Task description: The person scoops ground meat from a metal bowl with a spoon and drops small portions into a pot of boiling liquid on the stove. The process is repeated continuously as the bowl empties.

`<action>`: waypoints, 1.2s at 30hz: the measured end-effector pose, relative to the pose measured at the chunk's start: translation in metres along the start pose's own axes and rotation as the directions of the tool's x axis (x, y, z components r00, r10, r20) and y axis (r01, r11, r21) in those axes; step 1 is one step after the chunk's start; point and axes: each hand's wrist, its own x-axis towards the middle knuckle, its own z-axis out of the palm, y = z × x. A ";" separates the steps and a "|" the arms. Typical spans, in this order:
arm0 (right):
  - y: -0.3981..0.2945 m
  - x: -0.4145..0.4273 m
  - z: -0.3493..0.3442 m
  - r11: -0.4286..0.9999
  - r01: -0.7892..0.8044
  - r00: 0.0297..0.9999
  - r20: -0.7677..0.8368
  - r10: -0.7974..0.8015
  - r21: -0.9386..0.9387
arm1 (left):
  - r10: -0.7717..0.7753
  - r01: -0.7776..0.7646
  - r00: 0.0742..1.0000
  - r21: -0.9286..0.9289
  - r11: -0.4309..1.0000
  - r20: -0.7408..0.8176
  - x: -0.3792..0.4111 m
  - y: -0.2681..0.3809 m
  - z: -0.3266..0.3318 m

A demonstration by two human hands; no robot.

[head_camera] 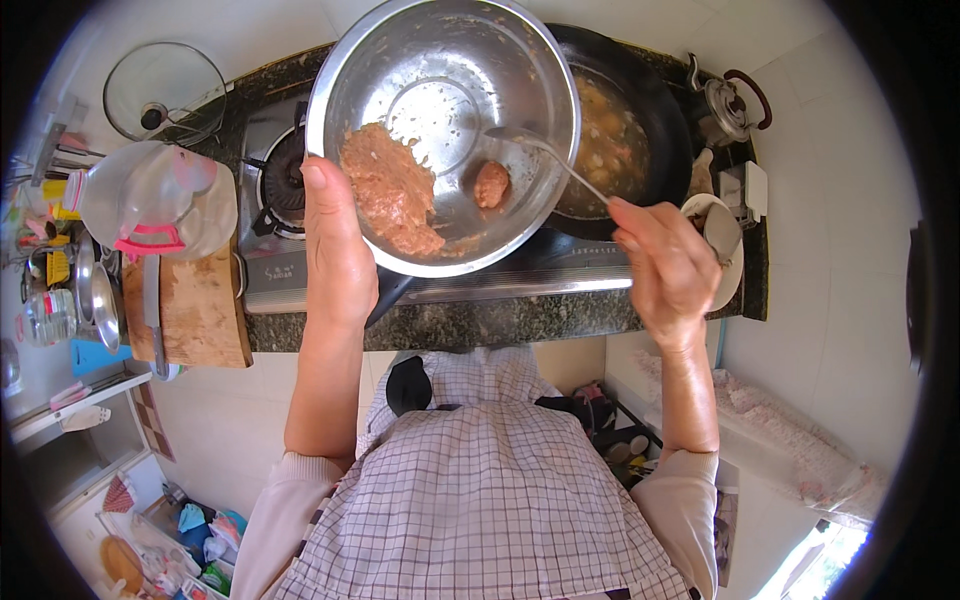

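My left hand (337, 247) grips the left rim of a stainless steel bowl (450, 142), its thumb lying over the edge and the other fingers hidden beneath. A mass of pink minced meat (390, 191) clings to the bowl's left side, and a small separate lump of mince (492, 184) rests right of it. In my right hand (667, 262) is the handle of a metal spoon (551, 154), whose head lies inside the bowl above the lump. Behind the bowl's right side, a black wok (667, 127) holds broth with pieces in it (604, 139). The bowl hides the wok's left part.
A second gas burner (285, 180) is at the left. Beyond it, a cleaver (152, 307) lies on a wooden chopping board (202, 307), beside a large plastic jug (161, 199). A glass lid (165, 90) leans at the back left. A metal kettle (727, 109) stands at the back right.
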 end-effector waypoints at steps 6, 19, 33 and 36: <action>-0.015 -0.013 -0.010 0.989 -0.121 0.993 0.013 0.120 0.079 | 0.063 -0.060 0.998 0.133 0.989 -0.016 0.004 -0.001 0.002; -0.005 0.005 -0.003 0.734 -0.659 0.752 0.129 0.646 0.166 | 0.072 -0.089 0.995 0.264 0.960 0.075 0.022 -0.001 0.023; 0.033 -0.016 -0.005 -0.032 -0.737 0.324 0.395 0.860 0.675 | -0.073 0.014 0.986 0.359 0.933 0.152 0.084 0.005 0.038; 0.041 -0.020 -0.018 0.017 -0.725 0.321 0.316 0.893 0.688 | -0.116 0.099 0.993 0.319 0.942 0.034 0.082 0.009 0.029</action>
